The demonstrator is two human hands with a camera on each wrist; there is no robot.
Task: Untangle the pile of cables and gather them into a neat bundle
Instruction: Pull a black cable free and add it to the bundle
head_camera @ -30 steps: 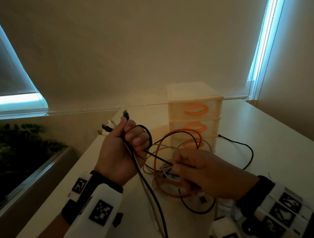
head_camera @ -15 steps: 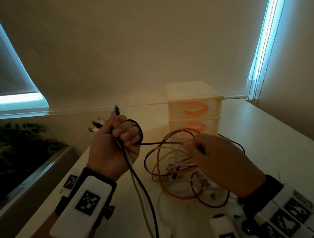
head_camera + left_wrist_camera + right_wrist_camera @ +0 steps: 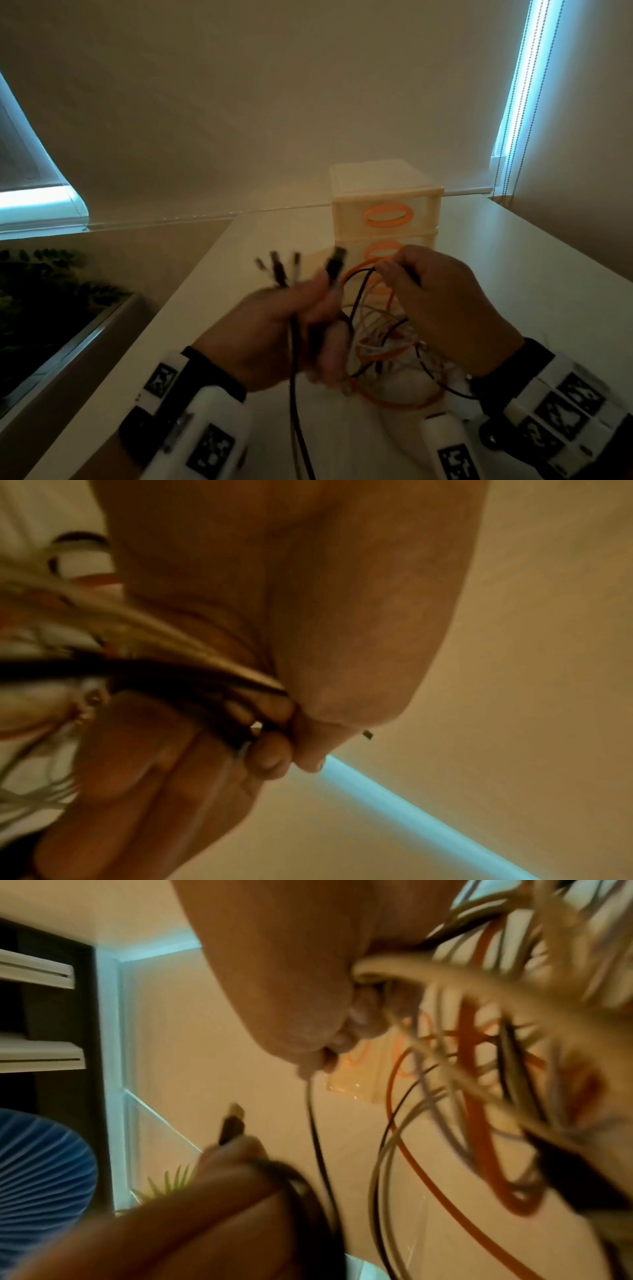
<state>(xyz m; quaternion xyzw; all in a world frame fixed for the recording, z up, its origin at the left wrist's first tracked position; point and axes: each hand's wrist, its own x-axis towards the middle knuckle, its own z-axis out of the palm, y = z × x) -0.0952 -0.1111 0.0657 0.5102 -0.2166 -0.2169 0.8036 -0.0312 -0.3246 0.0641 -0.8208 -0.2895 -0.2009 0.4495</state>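
Two hands over the pale surface (image 3: 534, 274), raised close together. Left hand (image 3: 274, 329) clenched round a gathered bunch of cables (image 3: 294, 359) — four plug ends (image 3: 277, 270) counted, blurred, fanned upward and away past the knuckles, long runs hanging down toward the near edge. Right hand (image 3: 442, 308) pinching one thin black cable (image 3: 358, 294) at its fingertips (image 3: 342, 1042), lifted from the tangle (image 3: 387, 339) lying beneath — one orange loop (image 3: 397, 401) among white and black strands. Behind, toward the far edge, one drawer unit (image 3: 385, 192); contents cannot be told.
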